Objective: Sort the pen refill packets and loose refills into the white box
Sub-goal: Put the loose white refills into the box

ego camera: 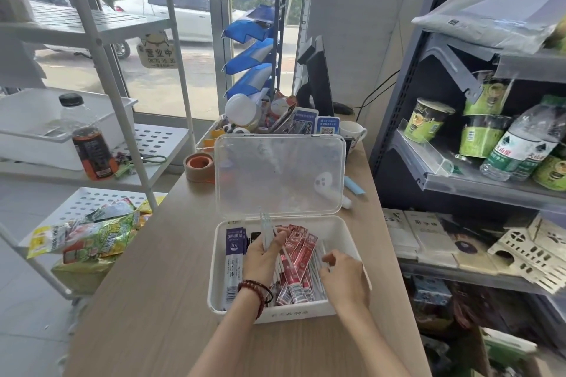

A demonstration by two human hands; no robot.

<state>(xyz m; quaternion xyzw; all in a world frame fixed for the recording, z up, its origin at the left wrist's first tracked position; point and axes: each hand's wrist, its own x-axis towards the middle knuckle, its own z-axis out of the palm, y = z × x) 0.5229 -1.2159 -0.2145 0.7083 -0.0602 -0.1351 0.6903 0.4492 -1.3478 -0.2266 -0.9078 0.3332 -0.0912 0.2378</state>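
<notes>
The left hand (263, 254) curls round a slim bundle of loose refills (266, 231) — thin, pale, translucent sticks standing upright above the white box (214, 285). A dark bead bracelet (254, 288) circles its wrist. The right hand (343, 278) reaches into the box's right side, fingers bent down among more thin refills; whether it pinches one I cannot tell. Glossy red packets (298, 257) lie in the middle, purple-and-white packets (234, 254) at the left. The clear, round-cornered lid (278, 174) stands open — the box sits on a wood-grain counter (153, 285).
</notes>
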